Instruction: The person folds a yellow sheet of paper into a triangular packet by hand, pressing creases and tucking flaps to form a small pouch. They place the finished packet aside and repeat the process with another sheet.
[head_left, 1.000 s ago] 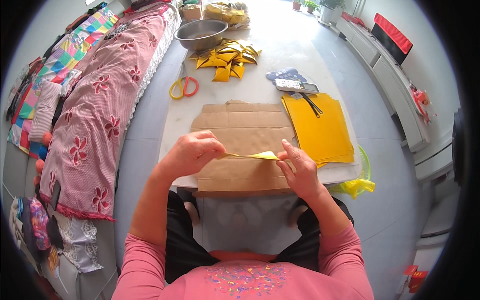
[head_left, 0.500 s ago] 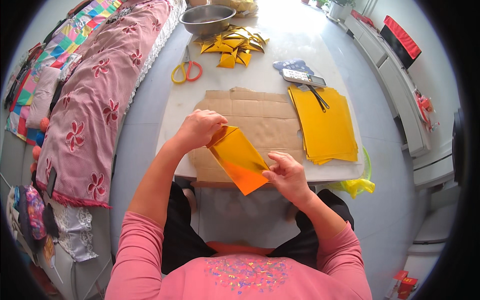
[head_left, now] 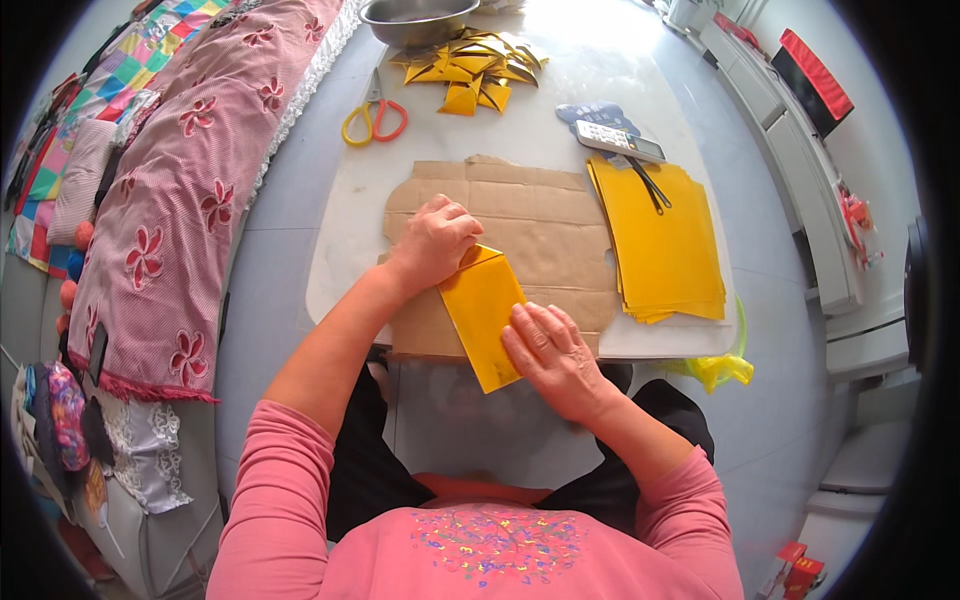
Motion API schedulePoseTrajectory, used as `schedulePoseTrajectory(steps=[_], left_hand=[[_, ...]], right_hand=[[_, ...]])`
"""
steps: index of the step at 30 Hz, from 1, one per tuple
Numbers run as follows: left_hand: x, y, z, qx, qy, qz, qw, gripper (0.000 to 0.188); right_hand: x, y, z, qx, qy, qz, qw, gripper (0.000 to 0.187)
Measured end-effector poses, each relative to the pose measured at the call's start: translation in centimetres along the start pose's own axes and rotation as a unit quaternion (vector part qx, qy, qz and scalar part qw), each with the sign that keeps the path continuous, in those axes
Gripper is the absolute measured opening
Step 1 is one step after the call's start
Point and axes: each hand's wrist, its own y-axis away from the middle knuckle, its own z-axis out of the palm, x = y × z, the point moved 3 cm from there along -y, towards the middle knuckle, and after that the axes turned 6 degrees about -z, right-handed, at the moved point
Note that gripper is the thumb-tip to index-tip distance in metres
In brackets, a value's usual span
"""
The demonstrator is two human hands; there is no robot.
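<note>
A folded sheet of shiny gold paper (head_left: 482, 310) lies on the brown cardboard (head_left: 535, 225), its lower end sticking out past the near edge of the table. My left hand (head_left: 437, 240) is closed on the paper's upper left corner, with the fingertips partly hidden. Against the paper's right side my right hand (head_left: 556, 358) rests with its fingers stretched out and laid flat. To the right of the cardboard is a stack of gold paper sheets (head_left: 665, 245). Several folded gold paper pieces (head_left: 468, 68) are heaped at the far side.
Scissors (head_left: 375, 120) with yellow and red handles lie at the far left of the table (head_left: 345, 200). A white remote control (head_left: 620, 140) and a black-handled tool (head_left: 650, 185) rest by the stack. Behind the heap stands a metal bowl (head_left: 418, 22). A yellow bag (head_left: 722, 370) hangs at the near right corner.
The folded paper has come down onto the cardboard and turned more upright. My right hand has let go of its lower corner and now lies flat along its side. My left hand has shifted right.
</note>
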Motion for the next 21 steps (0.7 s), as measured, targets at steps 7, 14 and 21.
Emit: schedulePoseTrajectory(steps=[7,14,21], left_hand=[[2.7,1.9,-0.1,-0.059,-0.037,0.047,0.996,0.005],[4.6,4.1,-1.8,-0.168,0.032,0.045,0.984,0.039],[5.6,5.4,-2.4,-0.315,0.055,0.036,0.947,0.082]], right_hand=[[-1.0,0.0,0.3,0.038,-0.031,-0.018,0.999,0.033],[-1.3,0.2,0.1,0.043,-0.018,-0.014,0.999,0.028],[-1.5,0.9,-0.2,0.069,-0.022,-0.005,0.997,0.025]])
